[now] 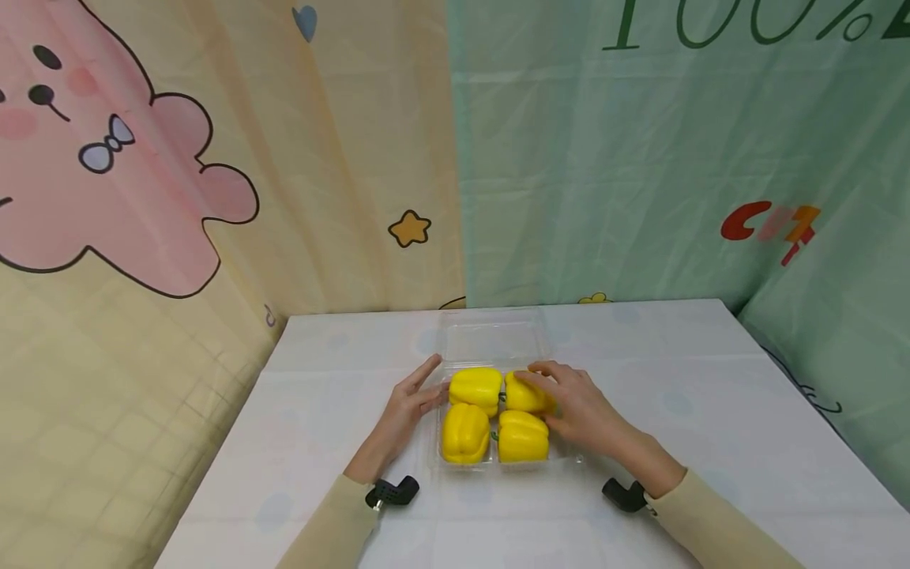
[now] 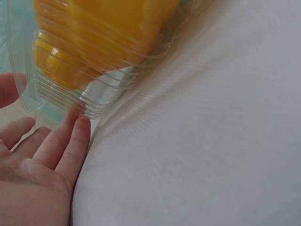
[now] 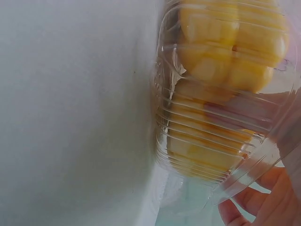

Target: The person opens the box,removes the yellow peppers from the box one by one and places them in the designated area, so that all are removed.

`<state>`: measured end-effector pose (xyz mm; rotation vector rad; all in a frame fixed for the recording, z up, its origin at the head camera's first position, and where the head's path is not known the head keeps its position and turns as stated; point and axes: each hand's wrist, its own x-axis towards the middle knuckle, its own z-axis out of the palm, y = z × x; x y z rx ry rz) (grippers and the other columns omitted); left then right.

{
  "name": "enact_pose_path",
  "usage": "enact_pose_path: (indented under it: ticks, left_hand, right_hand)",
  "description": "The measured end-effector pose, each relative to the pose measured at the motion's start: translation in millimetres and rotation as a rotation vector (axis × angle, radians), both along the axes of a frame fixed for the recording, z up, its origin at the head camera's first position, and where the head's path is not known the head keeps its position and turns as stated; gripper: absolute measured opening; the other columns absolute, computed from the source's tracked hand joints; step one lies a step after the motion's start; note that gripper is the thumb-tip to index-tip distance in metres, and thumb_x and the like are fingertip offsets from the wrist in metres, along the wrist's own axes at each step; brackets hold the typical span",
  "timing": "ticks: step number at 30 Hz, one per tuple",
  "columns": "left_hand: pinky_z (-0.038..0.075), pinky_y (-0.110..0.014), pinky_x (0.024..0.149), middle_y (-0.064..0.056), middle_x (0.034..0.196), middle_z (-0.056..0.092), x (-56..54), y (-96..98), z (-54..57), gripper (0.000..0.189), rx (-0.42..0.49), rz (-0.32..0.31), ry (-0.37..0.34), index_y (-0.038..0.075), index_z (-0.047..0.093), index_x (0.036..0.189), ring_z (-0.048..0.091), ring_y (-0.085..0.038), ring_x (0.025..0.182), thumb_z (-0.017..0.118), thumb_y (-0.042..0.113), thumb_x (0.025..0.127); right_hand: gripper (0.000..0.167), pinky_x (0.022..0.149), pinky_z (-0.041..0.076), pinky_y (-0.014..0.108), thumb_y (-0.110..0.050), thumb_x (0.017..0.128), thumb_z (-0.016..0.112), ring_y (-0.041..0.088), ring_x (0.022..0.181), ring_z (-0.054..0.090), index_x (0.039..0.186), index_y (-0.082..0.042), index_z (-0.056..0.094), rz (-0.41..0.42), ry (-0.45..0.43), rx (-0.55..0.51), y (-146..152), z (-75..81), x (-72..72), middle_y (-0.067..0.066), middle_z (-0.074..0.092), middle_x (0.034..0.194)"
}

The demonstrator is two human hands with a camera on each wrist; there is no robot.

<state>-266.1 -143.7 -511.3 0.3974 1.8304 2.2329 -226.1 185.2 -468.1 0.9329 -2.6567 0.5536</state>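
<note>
A clear plastic clamshell box [image 1: 567,455] holds several yellow bell peppers. Two lie on the near side, one at the left [image 1: 465,435] and one at the right [image 1: 524,438]; behind them are a far-left pepper [image 1: 475,388] and a far-right pepper [image 1: 521,395]. My right hand [image 1: 588,412] grips the far-right pepper, which it partly covers. Through the box wall in the right wrist view, part of that hand shows inside against a pepper. My left hand [image 1: 400,417] touches the box's left side with fingers extended; its fingertips [image 2: 81,126] meet the ridged wall.
The box's transparent lid [image 1: 493,337] lies folded back toward the far table edge. A white cloth covers the table [image 1: 341,379]. Printed curtains [image 1: 583,158] hang behind and along both sides. Each wrist wears a black camera mount [image 1: 404,491].
</note>
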Motion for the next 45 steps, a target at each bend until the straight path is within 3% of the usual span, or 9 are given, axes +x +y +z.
enact_pose_path:
  ticks: [8,23,33,45]
  left_hand:
    - [0.047,-0.031,0.104,0.005,0.160,0.034,-1.0,-0.3,1.5,0.058,-0.026,0.008,0.009,0.016,0.038,0.156,0.056,-0.026,0.129,0.056,0.011,0.101]
    - [0.046,-0.032,0.105,-0.001,0.164,0.026,-0.6,-1.2,2.4,0.059,-0.045,-0.010,0.028,0.015,0.034,0.158,0.055,-0.027,0.131,0.054,0.014,0.103]
    - [0.045,-0.032,0.106,0.006,0.161,0.032,1.6,-0.5,-1.4,0.057,-0.049,0.001,0.008,0.019,0.038,0.156,0.055,-0.025,0.131,0.054,0.013,0.102]
    - [0.046,-0.033,0.105,0.005,0.162,0.030,1.2,-1.0,-1.6,0.057,-0.060,-0.012,0.026,0.019,0.036,0.157,0.055,-0.025,0.130,0.054,0.015,0.103]
  right_hand:
    - [0.076,0.091,0.042,0.048,-0.013,0.078,0.088,0.028,0.119,0.054,0.144,-0.031,0.055,-0.015,-0.003,0.035,-3.0,2.7,-3.4,0.006,0.053,0.139]
    - [0.066,0.092,0.043,0.051,-0.021,0.086,0.081,0.030,0.120,0.053,0.146,-0.033,0.054,-0.020,-0.005,0.082,-4.7,2.5,-7.3,0.005,0.053,0.142]
    - [0.069,0.092,0.042,0.047,-0.021,0.087,0.081,0.028,0.117,0.053,0.147,-0.034,0.051,-0.011,-0.007,0.063,-2.5,-0.4,-4.9,0.003,0.051,0.141]
    - [0.071,0.093,0.043,0.047,-0.019,0.085,0.082,0.027,0.116,0.052,0.147,-0.033,0.051,0.005,0.017,0.020,-1.4,0.3,-3.4,0.002,0.050,0.139]
